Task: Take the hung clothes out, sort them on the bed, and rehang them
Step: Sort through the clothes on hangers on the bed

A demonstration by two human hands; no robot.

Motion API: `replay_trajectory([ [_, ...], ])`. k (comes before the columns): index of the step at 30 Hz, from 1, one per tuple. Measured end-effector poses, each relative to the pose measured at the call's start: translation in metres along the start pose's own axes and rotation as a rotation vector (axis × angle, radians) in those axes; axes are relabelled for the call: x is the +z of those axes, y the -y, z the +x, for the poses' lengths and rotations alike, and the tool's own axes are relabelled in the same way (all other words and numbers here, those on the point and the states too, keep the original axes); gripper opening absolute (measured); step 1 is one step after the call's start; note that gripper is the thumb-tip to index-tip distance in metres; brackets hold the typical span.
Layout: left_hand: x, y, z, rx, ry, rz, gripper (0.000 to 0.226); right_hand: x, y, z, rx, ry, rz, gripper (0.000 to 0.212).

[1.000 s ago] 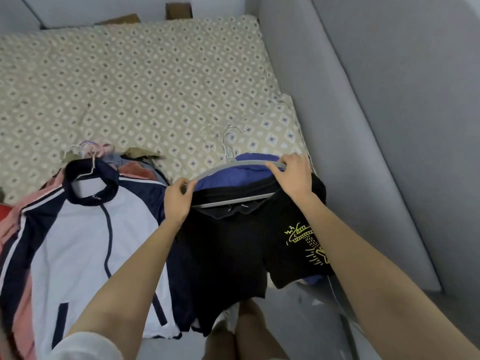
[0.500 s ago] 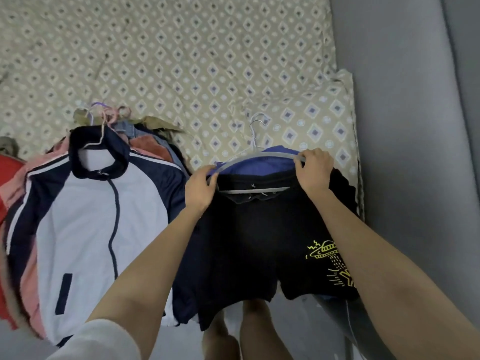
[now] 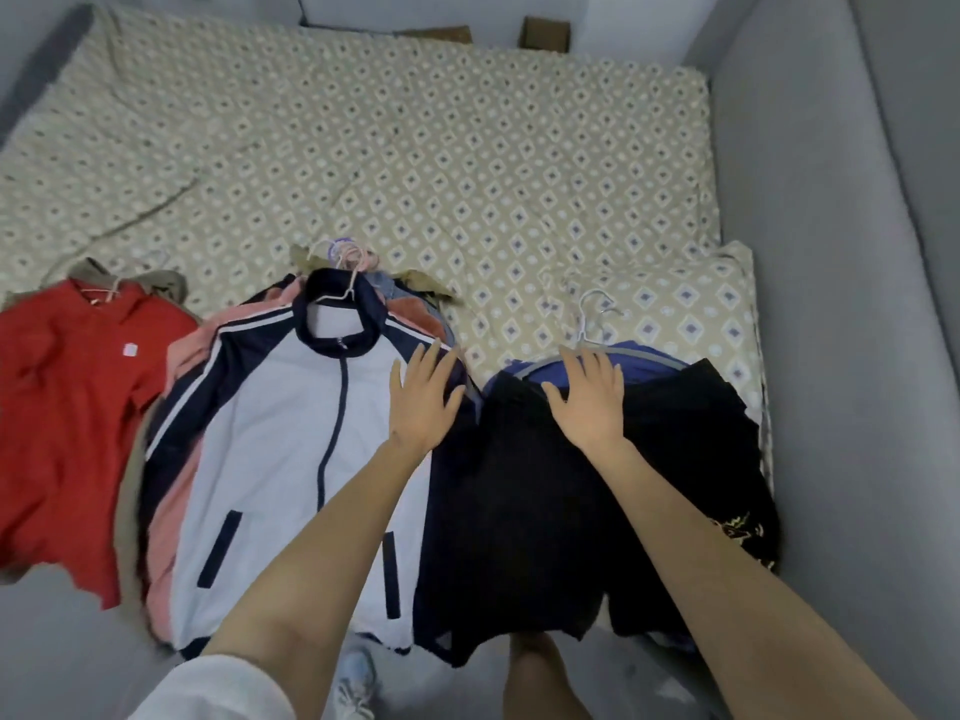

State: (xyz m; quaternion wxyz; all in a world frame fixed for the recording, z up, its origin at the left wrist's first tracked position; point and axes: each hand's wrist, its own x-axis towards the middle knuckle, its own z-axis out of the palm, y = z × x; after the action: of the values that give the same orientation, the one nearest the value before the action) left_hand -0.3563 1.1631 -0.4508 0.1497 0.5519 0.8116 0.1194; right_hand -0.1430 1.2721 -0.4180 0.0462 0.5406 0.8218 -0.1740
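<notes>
A: Sorting on the bed (image 3: 415, 148), judging by 3 heaps along the near edge. Not yet at rehanging.

B: Hands?

A: Left hand (image 3: 423, 402) flat, fingers spread, gripping nothing, over the spot between the white and navy jacket (image 3: 291, 433) and the black shorts (image 3: 545, 511). Touching or hovering, hard to tell. Right hand (image 3: 589, 407) likewise splayed, palm down at the shorts' waist, just below the grey hanger (image 3: 654, 356). Holding nothing either.

B: And the shorts?

A: Draped on that hanger at the bed's near right corner, atop a blue garment (image 3: 527, 370), trailing off the edge at the bottom, with a yellow print near the right hem. Soft and floppy, so probably prone to sliding.

B: Next?

A: Probably smoothing this heap, then gathering hangers for the rail. Calls for pinching the white hook (image 3: 589, 314), not the cloth. Elsewhere, a red shirt (image 3: 67, 407) far left.
</notes>
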Motion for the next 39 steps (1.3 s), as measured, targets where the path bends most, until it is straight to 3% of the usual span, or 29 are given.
replay_trajectory([
  [9,-0.096,0.151,-0.124,-0.012,-0.127,-0.008,0.055,0.029,0.168,-0.107,0.002,-0.198,0.113,0.067],
  [18,-0.162,0.269,-0.199,-0.044,-0.229,0.052,0.057,0.055,0.294,-0.168,-0.035,-0.149,0.101,0.073],
  [26,-0.159,0.28,-0.172,-0.053,-0.183,0.052,0.062,0.059,0.324,-0.15,-0.07,-0.139,0.103,0.075],
  [39,-0.13,0.306,-0.052,-0.104,-0.081,0.013,0.06,0.083,0.317,-0.006,-0.011,-0.008,0.113,0.08],
])
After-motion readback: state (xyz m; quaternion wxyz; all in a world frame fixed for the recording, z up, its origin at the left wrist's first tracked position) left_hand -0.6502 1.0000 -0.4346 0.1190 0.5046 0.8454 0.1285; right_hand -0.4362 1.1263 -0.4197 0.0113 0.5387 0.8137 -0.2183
